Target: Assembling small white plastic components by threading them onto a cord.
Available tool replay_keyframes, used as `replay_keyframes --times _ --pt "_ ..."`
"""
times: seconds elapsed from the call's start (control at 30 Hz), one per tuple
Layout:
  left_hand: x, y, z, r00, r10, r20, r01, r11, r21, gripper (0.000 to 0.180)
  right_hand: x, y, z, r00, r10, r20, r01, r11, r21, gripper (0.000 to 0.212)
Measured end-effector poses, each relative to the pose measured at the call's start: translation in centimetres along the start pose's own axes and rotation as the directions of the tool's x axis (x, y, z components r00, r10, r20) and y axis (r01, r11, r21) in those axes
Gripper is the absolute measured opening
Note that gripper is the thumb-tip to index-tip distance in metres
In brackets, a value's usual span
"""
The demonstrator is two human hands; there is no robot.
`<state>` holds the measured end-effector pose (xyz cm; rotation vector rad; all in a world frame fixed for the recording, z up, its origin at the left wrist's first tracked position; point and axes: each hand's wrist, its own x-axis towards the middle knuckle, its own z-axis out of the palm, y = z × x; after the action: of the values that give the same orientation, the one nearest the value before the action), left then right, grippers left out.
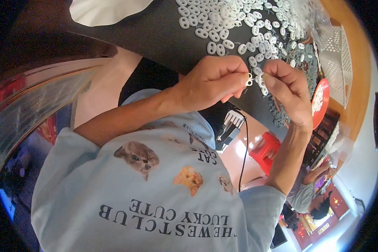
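Note:
My left hand (216, 79) pinches a small white plastic piece with holes (248, 80) between thumb and forefinger. Facing it, my right hand (289, 90) grips another small white oval piece (260, 79) with thumb and fingertips. The two pieces are held end to end, nearly meeting; whether they touch is too small to tell. Just beyond my hands, many loose white two-holed oval pieces (212, 47) lie scattered over the dark tabletop (155, 40), heaped thicker toward the far side. Small dark grey parts, perhaps springs (277, 112), are piled beside my right hand.
A red plate (318, 113) holding small white pieces sits right of my right hand, near a white perforated basket (334, 54). At the far left lies a white sheet-like object (107, 10). Below are a red stool (266, 153) and a black cable (244, 155). Another person (313, 201) sits at the lower right.

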<state>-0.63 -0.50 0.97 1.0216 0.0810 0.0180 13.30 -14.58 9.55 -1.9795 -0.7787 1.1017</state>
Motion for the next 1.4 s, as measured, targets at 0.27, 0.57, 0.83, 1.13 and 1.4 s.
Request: replay_keyframes --times 0.27,0.57,0.83,1.13,1.4 --pt "0.0 0.1 -0.1 1.0 -0.001 0.01 0.001 1.0 0.017 0.016 0.2 -0.2 0.1 1.0 0.0 -0.004 0.0 1.0 0.0 0.013" --pt "0.0 -0.4 -0.4 0.999 0.029 0.028 -0.029 0.999 0.033 0.018 0.7 -0.4 0.4 1.0 -0.002 0.022 0.002 1.0 -0.014 0.013" --pt "0.0 -0.5 -0.5 0.999 0.026 0.032 -0.026 1.0 0.009 0.018 0.2 0.1 0.0 0.999 0.027 -0.032 -0.024 0.996 0.09 0.011" --pt "0.0 -0.4 -0.5 0.999 0.012 0.035 -0.013 0.999 0.036 0.019 0.5 0.3 0.1 1.0 -0.001 0.002 0.001 0.996 0.085 0.012" --pt "0.0 -0.7 -0.4 0.999 0.038 0.038 -0.037 0.999 -0.022 0.018 0.5 0.7 0.1 1.0 -0.009 -0.008 0.009 0.998 0.061 0.013"
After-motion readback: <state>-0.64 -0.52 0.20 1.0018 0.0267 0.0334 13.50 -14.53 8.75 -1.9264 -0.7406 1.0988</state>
